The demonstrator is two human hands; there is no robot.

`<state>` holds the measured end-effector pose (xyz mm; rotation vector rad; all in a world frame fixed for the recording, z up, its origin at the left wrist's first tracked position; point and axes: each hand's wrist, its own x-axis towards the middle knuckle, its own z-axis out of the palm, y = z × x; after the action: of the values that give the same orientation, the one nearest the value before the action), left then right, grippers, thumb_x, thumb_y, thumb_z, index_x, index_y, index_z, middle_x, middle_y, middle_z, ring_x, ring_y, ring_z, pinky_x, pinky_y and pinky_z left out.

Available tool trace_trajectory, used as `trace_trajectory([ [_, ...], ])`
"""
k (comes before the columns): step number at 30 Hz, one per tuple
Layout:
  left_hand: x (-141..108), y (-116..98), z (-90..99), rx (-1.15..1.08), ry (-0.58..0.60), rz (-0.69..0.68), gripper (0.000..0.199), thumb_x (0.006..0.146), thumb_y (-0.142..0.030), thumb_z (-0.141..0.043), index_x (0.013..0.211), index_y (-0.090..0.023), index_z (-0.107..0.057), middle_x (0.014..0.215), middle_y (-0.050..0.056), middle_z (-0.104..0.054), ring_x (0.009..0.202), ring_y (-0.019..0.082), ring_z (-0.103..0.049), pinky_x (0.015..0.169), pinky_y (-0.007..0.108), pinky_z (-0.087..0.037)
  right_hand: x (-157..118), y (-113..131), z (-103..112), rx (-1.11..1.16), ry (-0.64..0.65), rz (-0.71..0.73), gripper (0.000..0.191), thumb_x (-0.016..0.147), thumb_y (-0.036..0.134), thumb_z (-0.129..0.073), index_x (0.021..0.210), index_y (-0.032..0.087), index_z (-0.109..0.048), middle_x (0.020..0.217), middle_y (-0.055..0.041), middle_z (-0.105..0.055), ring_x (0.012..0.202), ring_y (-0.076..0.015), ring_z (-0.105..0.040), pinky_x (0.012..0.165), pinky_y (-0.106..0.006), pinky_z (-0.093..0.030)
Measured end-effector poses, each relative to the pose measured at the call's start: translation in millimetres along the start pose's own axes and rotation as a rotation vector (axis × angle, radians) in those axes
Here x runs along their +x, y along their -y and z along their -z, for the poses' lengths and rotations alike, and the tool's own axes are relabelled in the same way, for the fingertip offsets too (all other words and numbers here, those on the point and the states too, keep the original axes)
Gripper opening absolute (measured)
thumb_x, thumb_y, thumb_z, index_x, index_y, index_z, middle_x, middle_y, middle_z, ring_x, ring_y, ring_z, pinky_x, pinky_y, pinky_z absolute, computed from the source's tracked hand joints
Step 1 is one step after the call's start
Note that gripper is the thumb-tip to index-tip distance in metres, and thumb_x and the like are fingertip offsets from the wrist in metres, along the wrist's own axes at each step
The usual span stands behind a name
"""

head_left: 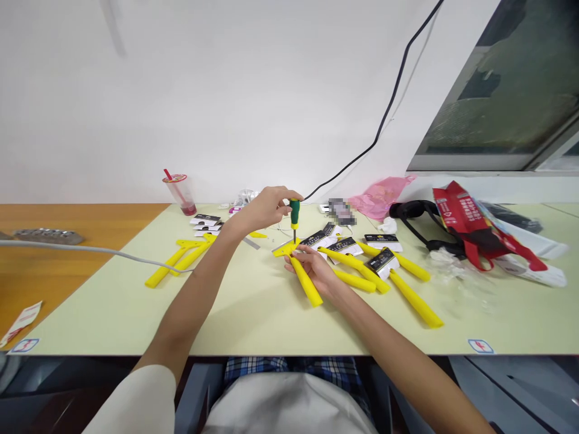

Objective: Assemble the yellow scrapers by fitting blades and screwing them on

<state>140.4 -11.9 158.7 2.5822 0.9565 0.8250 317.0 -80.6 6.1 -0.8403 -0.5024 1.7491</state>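
My left hand (270, 208) is closed around the top of a screwdriver (295, 212) with a green and yellow handle. Its shaft points straight down, and the tip meets the head of a yellow scraper (306, 281). That scraper is gripped near its head by my right hand (316, 270), its handle slanting toward me. Right of this hand lie several more yellow scrapers (415, 298), some with black and white cards (382, 263) on them. Two yellow scraper handles (163, 269) rest to the left, beyond my left forearm.
A cup with a red straw (181, 194) stands at the back left near stacked cards (207, 224). At the back right are a pink plastic bag (382, 198), black headphones (423, 211) and a red bag (465, 220). A grey cable (99, 248) crosses the left side.
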Motion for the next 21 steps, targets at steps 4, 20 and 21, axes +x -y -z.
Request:
trace_trajectory([
  [4,1.0,-1.0,-1.6,0.006,-0.044,0.004,0.041,0.089,-0.011,-0.057,0.121,-0.022,-0.080,0.117,0.009,-0.079,0.094,0.021,-0.075,0.090,0.034,-0.059,0.6,-0.6,0.0,0.005,-0.012,-0.001,0.036,0.086,-0.003,-0.072,0.105,0.023,-0.058,0.090,-0.0012,-0.078,0.079,-0.0207,-0.083,0.075,-0.037,-0.074],
  [20,6.1,-7.3,-16.9,-0.174,-0.118,0.048,0.026,0.093,-0.038,-0.079,0.109,-0.021,-0.069,0.110,0.008,-0.079,0.100,0.022,-0.075,0.086,0.033,-0.058,-1.0,-0.8,1.1,0.026,0.022,0.015,0.035,0.086,-0.003,-0.072,0.106,0.023,-0.058,0.092,-0.0036,-0.079,0.086,-0.0229,-0.084,0.079,-0.040,-0.073],
  [21,5.7,-7.8,-15.5,-0.176,-0.110,0.046,0.023,0.093,-0.038,-0.079,0.106,-0.021,-0.071,0.109,0.008,-0.079,0.098,0.022,-0.075,0.086,0.033,-0.059,-1.1,-0.8,1.1,0.026,0.023,0.016,0.036,0.086,-0.003,-0.072,0.107,0.023,-0.058,0.092,-0.0036,-0.079,0.086,-0.0231,-0.084,0.080,-0.040,-0.073],
])
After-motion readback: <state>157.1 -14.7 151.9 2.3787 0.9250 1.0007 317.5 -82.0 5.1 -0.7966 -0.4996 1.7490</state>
